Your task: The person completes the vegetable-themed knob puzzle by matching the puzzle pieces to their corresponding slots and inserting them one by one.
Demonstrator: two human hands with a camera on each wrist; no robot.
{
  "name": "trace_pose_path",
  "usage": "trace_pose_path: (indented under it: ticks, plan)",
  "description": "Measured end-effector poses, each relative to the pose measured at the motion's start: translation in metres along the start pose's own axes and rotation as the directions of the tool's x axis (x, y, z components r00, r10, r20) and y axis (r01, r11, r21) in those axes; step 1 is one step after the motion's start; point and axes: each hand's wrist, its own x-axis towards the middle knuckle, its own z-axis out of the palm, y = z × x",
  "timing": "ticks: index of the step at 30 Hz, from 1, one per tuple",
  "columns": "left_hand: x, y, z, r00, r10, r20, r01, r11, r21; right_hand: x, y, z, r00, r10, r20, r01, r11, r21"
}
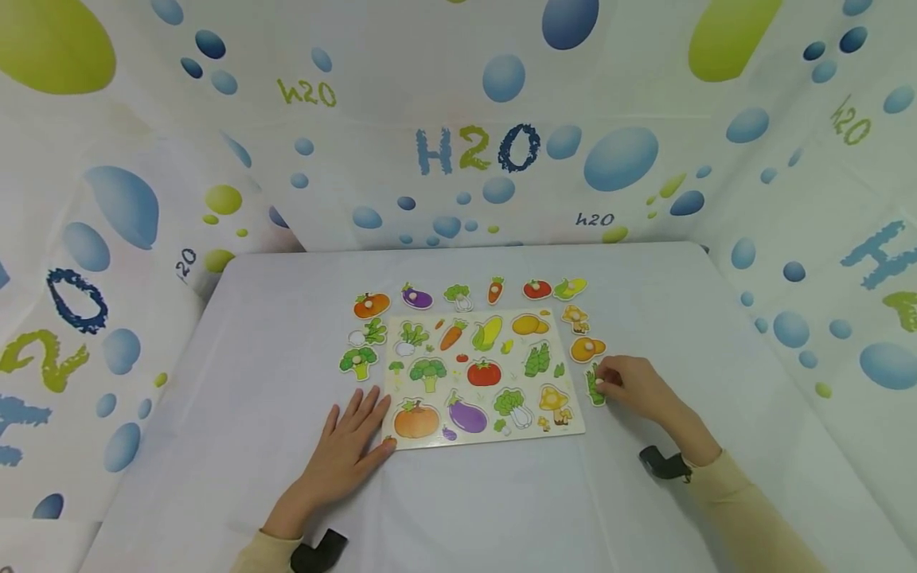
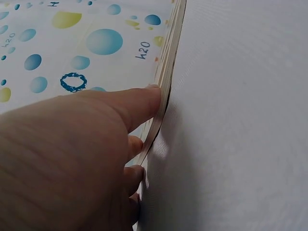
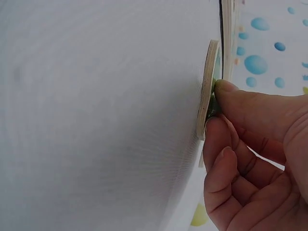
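Observation:
A cream puzzle board [image 1: 516, 358] printed with vegetables lies flat on the table. My left hand [image 1: 349, 444] rests at its lower left corner, fingers spread; in the left wrist view the thumb touches the board's edge [image 2: 170, 72]. Beyond the board's right side, my right hand [image 1: 637, 387] pinches a green asparagus puzzle piece [image 1: 594, 391] between thumb and fingers. The right wrist view shows the piece's wooden edge [image 3: 207, 86] low against the cloth, its knob mostly hidden by the fingertips [image 3: 225, 86].
Several loose pieces border the board: a pumpkin [image 1: 371, 305], broccoli [image 1: 358, 362], an eggplant [image 1: 417, 297], a carrot [image 1: 496, 290], a tomato [image 1: 537, 289], mushrooms [image 1: 575, 318] and potatoes [image 1: 587, 348]. White cloth [image 1: 501, 509] covers the table. Printed curtains [image 1: 344, 159] hang behind it.

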Motion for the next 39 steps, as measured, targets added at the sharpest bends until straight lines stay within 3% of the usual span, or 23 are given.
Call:
trace_pose_path:
  ticks: [6,11,19,27,39]
  plan:
    - [0.0,0.0,-0.001,1.0,0.001,0.008,-0.001,1.0,-0.003,0.0,-0.002,-0.003,1.0,0.023,0.009,-0.023,1.0,0.009]
    - [0.0,0.001,-0.002,1.0,-0.003,0.007,0.003,1.0,-0.006,0.003,-0.007,-0.009,0.999,-0.002,-0.035,0.002,1.0,0.008]
    - [-0.001,0.001,-0.002,1.0,-0.008,0.008,0.009,1.0,-0.009,0.023,-0.03,-0.016,0.996,-0.03,-0.08,0.035,0.997,0.07]
    - [-0.001,0.001,-0.001,1.0,-0.008,0.004,0.008,1.0,-0.017,0.047,-0.053,-0.007,0.998,0.053,-0.043,-0.049,0.996,0.08]
    - [-0.001,0.004,-0.002,1.0,-0.011,0.0,0.011,1.0,-0.015,0.067,-0.071,0.013,0.999,0.033,0.01,-0.034,0.997,0.062]
